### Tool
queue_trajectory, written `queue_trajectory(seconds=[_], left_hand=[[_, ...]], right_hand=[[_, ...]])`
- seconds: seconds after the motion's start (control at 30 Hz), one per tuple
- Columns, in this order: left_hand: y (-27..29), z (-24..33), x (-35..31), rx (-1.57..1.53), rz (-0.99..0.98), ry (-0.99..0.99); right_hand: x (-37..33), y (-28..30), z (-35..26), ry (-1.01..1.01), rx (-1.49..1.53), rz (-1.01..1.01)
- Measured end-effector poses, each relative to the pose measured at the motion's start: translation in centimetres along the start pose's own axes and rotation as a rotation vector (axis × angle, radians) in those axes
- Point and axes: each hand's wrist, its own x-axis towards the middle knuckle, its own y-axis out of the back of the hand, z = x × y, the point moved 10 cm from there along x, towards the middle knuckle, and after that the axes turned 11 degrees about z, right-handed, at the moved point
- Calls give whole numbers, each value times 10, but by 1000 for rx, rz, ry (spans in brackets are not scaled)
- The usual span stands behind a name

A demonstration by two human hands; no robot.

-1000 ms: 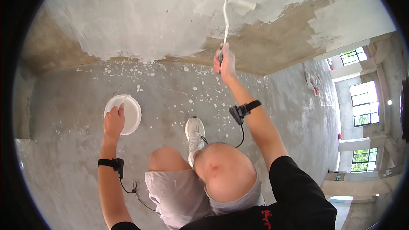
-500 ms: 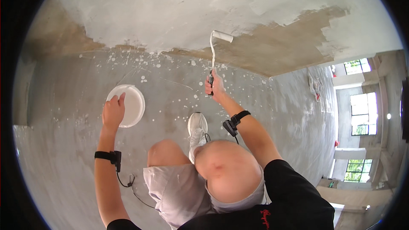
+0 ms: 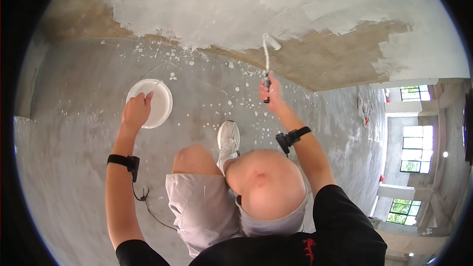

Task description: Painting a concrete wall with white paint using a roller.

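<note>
A paint roller (image 3: 267,61) is gripped by its dark handle in my right hand (image 3: 272,93), fingers wrapped round it. Its short white sleeve, slightly blurred, is at the edge between white paint and bare brown wall; whether it presses on the surface I cannot tell. My left hand (image 3: 137,112) is closed at the near left rim of a round white bucket (image 3: 160,102), its thumb and fingers bent over the edge. The bucket is on the floor to my left, and the hand hides part of its opening. White paint (image 3: 236,10) coats much of the wall.
Bare brown patches (image 3: 325,54) show low on the wall. White drips spatter the grey floor (image 3: 197,103). My knees (image 3: 266,180) and white shoe (image 3: 228,140) are between my arms. A crumpled pale thing (image 3: 363,108) lies at the right, with windows (image 3: 417,149) beyond.
My right hand has carried the roller to the right along the wall. My left hand stays at the bucket's rim. The whole view has shifted somewhat.
</note>
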Motion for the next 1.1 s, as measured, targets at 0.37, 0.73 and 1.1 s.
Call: queue_trajectory(seconds=[0.37,0.73,1.1], left_hand=[[1,2,11,1,8,-6],[0,2,9,24,-15,3],[0,-5,8,-9,-8,31]], right_hand=[[-64,50,-132,295,6,-48],[27,54,6,-61,-98,31],[18,64,-7,-16,-267,121]])
